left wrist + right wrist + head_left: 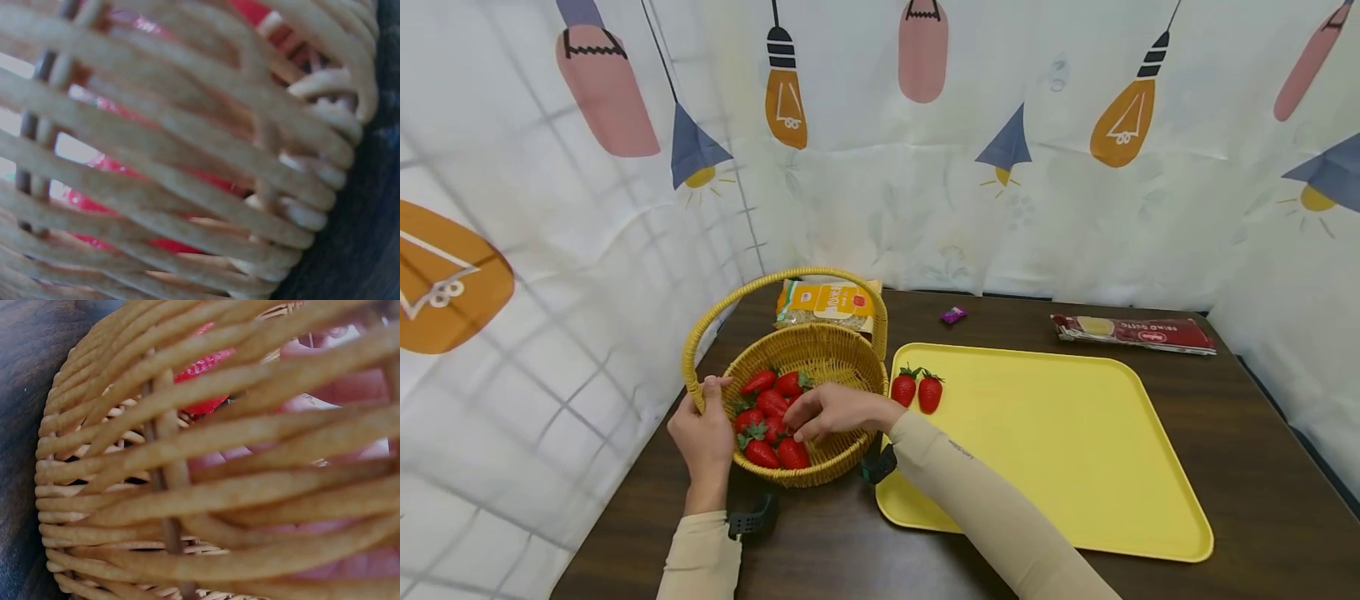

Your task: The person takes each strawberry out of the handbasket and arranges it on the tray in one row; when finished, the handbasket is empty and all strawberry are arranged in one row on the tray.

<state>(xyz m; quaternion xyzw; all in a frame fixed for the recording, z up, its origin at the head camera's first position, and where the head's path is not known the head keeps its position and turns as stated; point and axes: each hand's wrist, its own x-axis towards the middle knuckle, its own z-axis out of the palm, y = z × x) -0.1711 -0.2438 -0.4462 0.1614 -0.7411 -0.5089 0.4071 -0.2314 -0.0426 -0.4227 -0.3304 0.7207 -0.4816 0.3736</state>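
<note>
Seemingly partway: two red strawberries [930, 394] on yellow tray [1037, 450], others in yellow wicker basket [838, 354] my left hand [705, 433] grips; right hand [835, 410], hold uncertain.

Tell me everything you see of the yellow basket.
The yellow basket is round, open-topped and woven from wicker-like strands, with a tall arched handle. It stands on the dark table, left of the yellow tray. Strawberries lie inside, mostly toward its left. The left grip holds it at the handle's left base; the right grip is inside, at the strawberries.
</note>
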